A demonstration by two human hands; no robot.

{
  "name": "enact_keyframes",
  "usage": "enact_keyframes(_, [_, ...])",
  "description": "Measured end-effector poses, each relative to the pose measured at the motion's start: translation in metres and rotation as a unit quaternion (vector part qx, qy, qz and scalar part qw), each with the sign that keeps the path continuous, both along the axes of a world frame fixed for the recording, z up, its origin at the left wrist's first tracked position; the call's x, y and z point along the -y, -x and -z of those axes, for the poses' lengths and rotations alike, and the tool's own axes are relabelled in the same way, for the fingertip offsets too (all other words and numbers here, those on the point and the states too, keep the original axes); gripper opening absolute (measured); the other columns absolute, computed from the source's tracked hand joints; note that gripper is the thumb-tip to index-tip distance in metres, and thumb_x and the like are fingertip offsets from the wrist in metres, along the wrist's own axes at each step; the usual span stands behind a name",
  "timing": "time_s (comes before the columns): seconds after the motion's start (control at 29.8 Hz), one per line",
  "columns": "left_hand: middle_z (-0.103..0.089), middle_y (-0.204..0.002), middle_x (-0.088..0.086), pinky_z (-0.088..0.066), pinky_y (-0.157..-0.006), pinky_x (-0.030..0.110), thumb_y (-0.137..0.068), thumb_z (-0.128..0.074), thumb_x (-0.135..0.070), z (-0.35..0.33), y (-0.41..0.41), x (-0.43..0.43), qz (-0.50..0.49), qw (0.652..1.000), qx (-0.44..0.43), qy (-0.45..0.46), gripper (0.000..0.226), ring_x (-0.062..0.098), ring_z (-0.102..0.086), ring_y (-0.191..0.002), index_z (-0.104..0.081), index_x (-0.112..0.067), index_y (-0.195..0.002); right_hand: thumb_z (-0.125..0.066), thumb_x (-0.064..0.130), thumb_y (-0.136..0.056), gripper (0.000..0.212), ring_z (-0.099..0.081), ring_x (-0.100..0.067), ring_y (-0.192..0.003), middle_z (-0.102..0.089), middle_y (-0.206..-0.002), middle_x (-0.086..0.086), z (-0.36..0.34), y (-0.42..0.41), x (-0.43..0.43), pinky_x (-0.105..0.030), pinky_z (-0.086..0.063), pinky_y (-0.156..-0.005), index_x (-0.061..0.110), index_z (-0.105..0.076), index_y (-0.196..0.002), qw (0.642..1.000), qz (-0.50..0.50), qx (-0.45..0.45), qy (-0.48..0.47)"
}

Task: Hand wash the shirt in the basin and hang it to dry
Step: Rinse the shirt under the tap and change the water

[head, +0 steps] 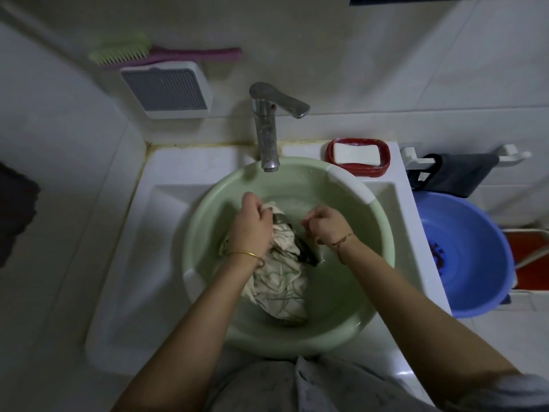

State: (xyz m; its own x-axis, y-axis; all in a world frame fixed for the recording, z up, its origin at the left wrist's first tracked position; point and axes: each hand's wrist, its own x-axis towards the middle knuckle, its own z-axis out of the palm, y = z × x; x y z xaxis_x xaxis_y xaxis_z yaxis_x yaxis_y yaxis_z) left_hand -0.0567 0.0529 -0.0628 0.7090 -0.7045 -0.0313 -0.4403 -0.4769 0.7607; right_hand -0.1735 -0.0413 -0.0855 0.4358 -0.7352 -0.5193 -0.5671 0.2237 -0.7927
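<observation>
White glossy surface [124, 263] is carrying a round pale-green plastic basin [350, 292]. Both forearms are reaching in, hands apart. The left hand [252, 224] is clutching a bunched fold of the wet, crumpled cream shirt [282, 281] lying in the basin. The right hand [325, 223] is curled, its hold unclear. Beyond, a metal tap [267, 129] is overhanging the rim.

Dim pale-tiled walls [356, 40] surround a white sink counter [124, 263], with a blue tub [475, 263] beside it.

Both forearms extended forward, left hand [252, 224] fingers gripping shirt [282, 272], right hand [325, 223] fingers curled, hold unclear
</observation>
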Motion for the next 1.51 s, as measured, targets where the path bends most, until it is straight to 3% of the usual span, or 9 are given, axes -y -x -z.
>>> enact_keyframes(0.07, [-0.049, -0.071, 0.004, -0.039, -0.065, 0.035, -0.088, -0.046, 0.0, -0.003, -0.008, 0.002, -0.029, 0.997, -0.06, 0.032, 0.013, 0.031, -0.054, -0.069, -0.046, -0.013, -0.09, -0.055, 0.0, -0.081, 0.014, -0.056, -0.02, -0.076, -0.061, -0.083, -0.006, 0.006, 0.003, -0.007, -0.029, -0.049, -0.069, 0.012, -0.06, -0.087, 0.991, -0.12, -0.052, 0.012])
enact_keyframes(0.2, [-0.059, -0.082, 0.001, -0.039, -0.062, 0.012, -0.086, -0.043, 0.005, -0.021, -0.017, 0.004, -0.009, 0.989, -0.121, 0.081, 0.03, 0.002, -0.05, -0.067, -0.061, -0.019, -0.084, -0.076, 0.028, -0.072, 0.061, -0.05, -0.031, -0.111, -0.046, -0.123, -0.013, 0.022, 0.005, -0.018, -0.038, -0.045, -0.097, 0.016, -0.047, -0.125, 0.952, -0.234, -0.175, 0.093])
enact_keyframes(0.54, [-0.061, -0.078, 0.004, -0.044, -0.072, 0.018, -0.082, -0.051, 0.006, -0.062, -0.048, -0.012, -0.018, 0.976, -0.197, 0.094, 0.018, 0.016, -0.056, -0.083, -0.065, -0.005, -0.08, -0.049, 0.02, -0.095, 0.01, -0.051, -0.02, -0.066, -0.053, -0.072, -0.006, -0.002, 0.008, -0.001, -0.032, -0.046, -0.066, 0.012, -0.049, -0.09, 0.997, 0.059, 0.055, 0.015])
enact_keyframes(0.74, [-0.057, -0.081, 0.008, -0.038, -0.061, 0.014, -0.09, -0.053, -0.013, -0.06, -0.051, -0.026, 0.04, 0.993, -0.109, -0.036, 0.015, 0.017, -0.05, -0.079, -0.06, -0.006, -0.079, -0.054, 0.028, -0.093, 0.021, -0.057, -0.022, -0.086, -0.061, -0.089, -0.005, -0.033, 0.017, -0.004, -0.034, -0.048, -0.082, 0.01, -0.058, -0.102, 0.996, 0.053, 0.041, 0.054])
enact_keyframes(0.91, [-0.05, -0.073, 0.002, -0.034, -0.06, 0.017, -0.096, -0.047, -0.018, -0.067, -0.048, -0.026, 0.042, 0.99, -0.129, -0.04, 0.013, 0.016, -0.046, -0.069, -0.052, -0.009, -0.089, -0.065, 0.051, -0.071, 0.05, -0.061, -0.038, -0.103, -0.067, -0.109, -0.012, -0.078, 0.028, 0.003, -0.06, -0.045, -0.093, 0.014, -0.067, -0.105, 0.989, -0.056, 0.011, -0.139])
enact_keyframes(1.01, [-0.055, -0.091, 0.006, -0.038, -0.068, 0.024, -0.098, -0.044, -0.017, -0.069, -0.049, -0.026, 0.044, 0.987, -0.141, -0.066, 0.016, 0.019, -0.048, -0.091, -0.055, -0.008, -0.105, -0.056, 0.041, -0.086, 0.036, -0.064, -0.035, -0.093, -0.068, -0.095, -0.017, -0.084, 0.029, 0.005, -0.046, -0.049, -0.092, 0.007, -0.066, -0.093, 0.968, -0.074, 0.058, -0.231])
enact_keyframes(1.11, [-0.055, -0.122, 0.024, -0.035, -0.089, 0.026, -0.097, -0.042, -0.01, -0.054, -0.048, -0.025, 0.031, 0.983, -0.125, -0.127, 0.031, 0.029, -0.051, -0.116, -0.055, 0.0, -0.124, -0.056, 0.029, -0.087, 0.023, -0.06, -0.029, -0.084, -0.063, -0.088, -0.011, -0.071, 0.019, 0.006, -0.041, -0.053, -0.081, 0.008, -0.063, -0.095, 0.99, -0.121, -0.044, -0.054])
enact_keyframes(1.24, [-0.058, -0.113, 0.03, -0.042, -0.083, 0.036, -0.096, -0.039, -0.017, -0.018, -0.045, -0.021, -0.063, 0.988, -0.046, -0.137, 0.032, 0.04, -0.054, -0.102, -0.06, 0.007, -0.101, -0.055, 0.022, -0.09, 0.02, -0.057, -0.023, -0.09, -0.058, -0.096, -0.006, -0.03, 0.002, 0.016, -0.038, -0.051, -0.084, 0.011, -0.051, -0.106, 0.944, -0.164, -0.196, 0.208])
enact_keyframes(1.51, [-0.038, -0.134, 0.015, -0.036, -0.097, 0.039, -0.093, -0.045, -0.03, 0.067, -0.018, -0.003, 0.043, 0.952, 0.192, -0.234, 0.043, 0.034, -0.039, -0.118, -0.044, -0.031, -0.136, -0.041, 0.013, -0.094, 0.044, -0.041, -0.036, -0.123, -0.039, -0.136, -0.014, 0.034, -0.021, 0.008, -0.048, -0.036, -0.103, 0.019, -0.033, -0.138, 0.842, -0.282, -0.305, 0.345])
